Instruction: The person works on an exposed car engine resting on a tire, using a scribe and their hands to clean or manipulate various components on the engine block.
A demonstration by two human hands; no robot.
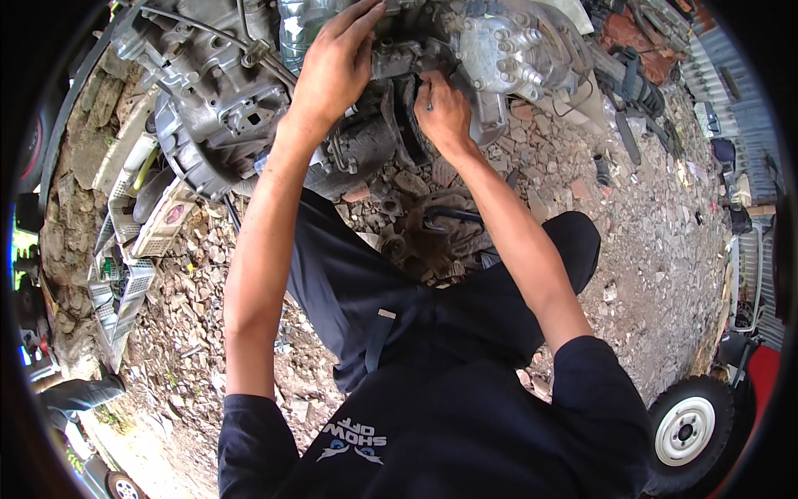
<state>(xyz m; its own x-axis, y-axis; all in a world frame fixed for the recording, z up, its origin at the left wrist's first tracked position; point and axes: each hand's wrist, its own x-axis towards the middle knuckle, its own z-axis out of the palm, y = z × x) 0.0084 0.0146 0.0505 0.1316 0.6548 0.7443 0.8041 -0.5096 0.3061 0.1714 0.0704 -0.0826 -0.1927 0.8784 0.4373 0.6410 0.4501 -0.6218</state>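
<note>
Both my hands reach to a metal engine part (366, 150) with a dark cylindrical body, on the ground in front of my knees. My left hand (332, 66) lies over its upper left side, fingers stretched out together and pointing up and right. Beside that hand stands a clear plastic bottle (298, 37), partly covered by it. My right hand (442, 108) is closed, with its fingertips curled against dark metal next to a black curved band (406, 116). What those fingers grip is hidden.
A large gearbox housing (199, 108) lies at the left, and a bolted metal casing (515, 58) at the right. Dark cloth (440, 237) lies between my knees on stony ground. Broken white plastic grilles (120, 274) lean at far left; a wheel (686, 431) stands at lower right.
</note>
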